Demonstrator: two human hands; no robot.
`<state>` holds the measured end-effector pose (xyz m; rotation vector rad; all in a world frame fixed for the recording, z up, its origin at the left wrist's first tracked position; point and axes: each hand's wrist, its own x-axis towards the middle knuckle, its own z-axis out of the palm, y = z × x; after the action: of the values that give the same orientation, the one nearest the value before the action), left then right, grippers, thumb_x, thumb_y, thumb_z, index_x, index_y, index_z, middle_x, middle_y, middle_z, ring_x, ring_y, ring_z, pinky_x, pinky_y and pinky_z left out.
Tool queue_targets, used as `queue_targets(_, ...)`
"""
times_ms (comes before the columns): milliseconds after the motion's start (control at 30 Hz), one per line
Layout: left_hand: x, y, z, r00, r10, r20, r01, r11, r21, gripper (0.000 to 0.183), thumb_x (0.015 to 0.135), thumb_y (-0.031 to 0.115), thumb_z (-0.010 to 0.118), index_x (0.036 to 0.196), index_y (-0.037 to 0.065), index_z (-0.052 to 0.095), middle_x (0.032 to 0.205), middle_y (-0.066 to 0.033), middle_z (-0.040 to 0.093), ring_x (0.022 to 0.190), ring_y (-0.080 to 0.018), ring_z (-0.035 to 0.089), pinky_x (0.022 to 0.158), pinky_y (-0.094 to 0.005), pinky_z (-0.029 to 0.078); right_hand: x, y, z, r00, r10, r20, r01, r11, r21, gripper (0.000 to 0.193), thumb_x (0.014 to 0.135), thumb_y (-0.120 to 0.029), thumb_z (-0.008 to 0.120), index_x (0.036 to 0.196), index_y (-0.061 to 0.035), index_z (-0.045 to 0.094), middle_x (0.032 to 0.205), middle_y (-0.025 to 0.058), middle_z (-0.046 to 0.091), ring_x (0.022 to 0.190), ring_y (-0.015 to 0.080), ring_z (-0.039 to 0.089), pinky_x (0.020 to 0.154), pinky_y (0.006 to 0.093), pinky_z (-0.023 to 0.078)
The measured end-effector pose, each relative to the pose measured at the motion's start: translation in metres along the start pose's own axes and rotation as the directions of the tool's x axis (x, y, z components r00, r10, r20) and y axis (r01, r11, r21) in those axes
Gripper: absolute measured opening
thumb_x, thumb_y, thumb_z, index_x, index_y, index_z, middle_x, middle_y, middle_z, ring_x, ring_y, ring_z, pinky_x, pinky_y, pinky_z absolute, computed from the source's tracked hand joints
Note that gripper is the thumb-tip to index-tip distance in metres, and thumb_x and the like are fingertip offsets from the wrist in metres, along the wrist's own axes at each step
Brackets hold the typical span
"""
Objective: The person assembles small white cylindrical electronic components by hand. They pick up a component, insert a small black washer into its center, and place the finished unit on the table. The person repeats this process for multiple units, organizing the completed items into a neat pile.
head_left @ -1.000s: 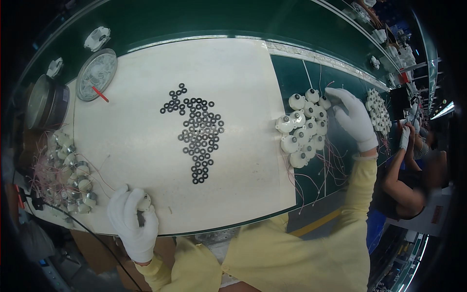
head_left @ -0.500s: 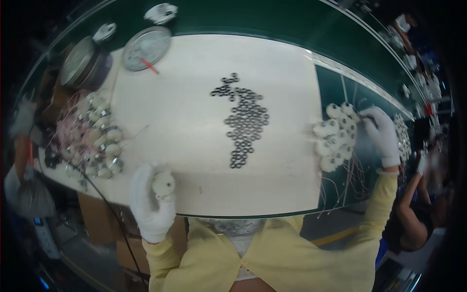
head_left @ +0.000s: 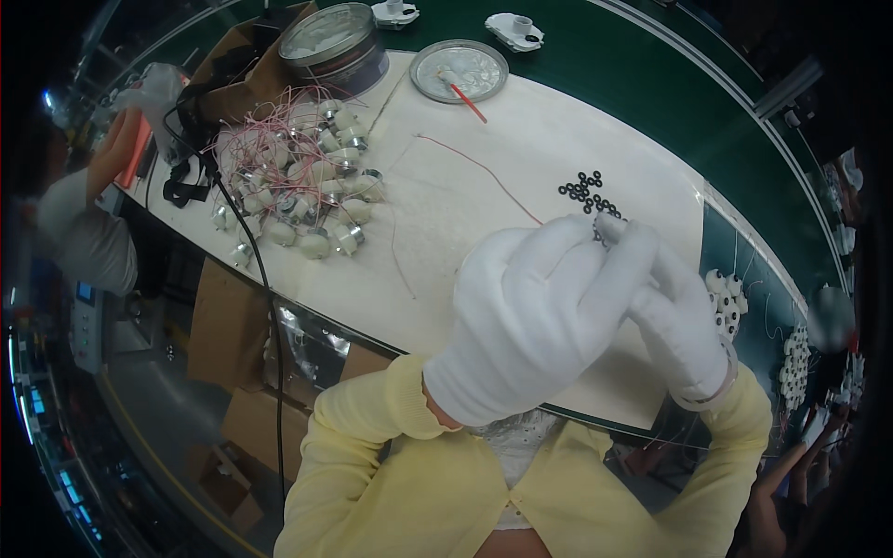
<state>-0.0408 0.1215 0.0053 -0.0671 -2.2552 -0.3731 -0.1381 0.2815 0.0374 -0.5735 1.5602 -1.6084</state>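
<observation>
Both hands, in white gloves, meet over the right part of the white board (head_left: pixel 419 195). My left hand (head_left: pixel 539 312) is closed round a part that its fingers hide; half a second ago it held a round white motor, and a thin pink wire (head_left: pixel 479 169) now trails out from it. My right hand (head_left: pixel 684 316) is closed against the left one, fingertips together; what they pinch is hidden. Just beyond the fingertips lie several small black rings (head_left: pixel 583 188), part of them covered by my hands. White motors (head_left: pixel 726 302) with dark centres stand grouped beside my right wrist.
A heap of white-and-silver motors (head_left: pixel 312 191) with pink wires lies on the left. Behind it stand a round tin (head_left: pixel 335 60) and a lid (head_left: pixel 428 70) of grey paste with a red stick (head_left: pixel 468 102). A black cable (head_left: pixel 265 279) hangs down; another person's arm (head_left: pixel 79 209) is far left.
My right hand has come from the motors on the right to meet my left hand, which has moved right and up with its motor. The view has turned left.
</observation>
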Motion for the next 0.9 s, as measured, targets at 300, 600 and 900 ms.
queue_targets(300, -0.055, -0.032, -0.057, 0.989, -0.118, 0.094, 0.118, 0.993, 0.004, 0.038, 0.082, 0.016, 0.075, 0.119, 0.006, 0.071, 0.103, -0.0083, 0.069, 0.105, -0.03, 0.065, 0.087, -0.0398, 0.051, -0.016, 0.004, -0.05, 0.979, -0.184, -0.088, 0.2, 0.943, 0.266, 0.088, 0.094, -0.045, 0.07, 0.153, 0.0086, 0.033, 0.096, 0.0106, 0.068, 0.063, 0.0097, 0.057, 0.061, 0.0236, 0.046)
queue_targets(600, -0.09, -0.083, -0.044, 0.948, -0.312, -0.067, 0.31, 0.853, 0.42, 0.031, 0.091, 0.009, 0.071, 0.122, 0.005, 0.07, 0.115, -0.0137, 0.069, 0.11, -0.035, 0.064, 0.095, -0.0457, 0.051, -0.034, 0.014, -0.063, 0.931, -0.317, 0.179, 0.131, 0.751, 0.648, 0.055, 0.096, -0.037, 0.06, 0.136, 0.0005, 0.057, 0.076, 0.0067, 0.065, 0.05, 0.0123, 0.048, 0.054, 0.0251, 0.039)
queue_targets(900, -0.106, -0.108, -0.046, 0.978, -0.208, 0.007, 0.193, 0.919, 0.343, 0.036, 0.087, 0.001, 0.072, 0.123, 0.007, 0.07, 0.115, -0.0137, 0.07, 0.103, -0.0349, 0.066, 0.088, -0.0432, 0.052, -0.054, 0.024, -0.051, 0.99, 0.083, -0.112, -0.137, 0.736, -0.663, 0.029, 0.085, -0.017, 0.071, 0.11, -0.0012, 0.071, 0.081, 0.0038, 0.074, 0.059, 0.0122, 0.065, 0.052, 0.0268, 0.048)
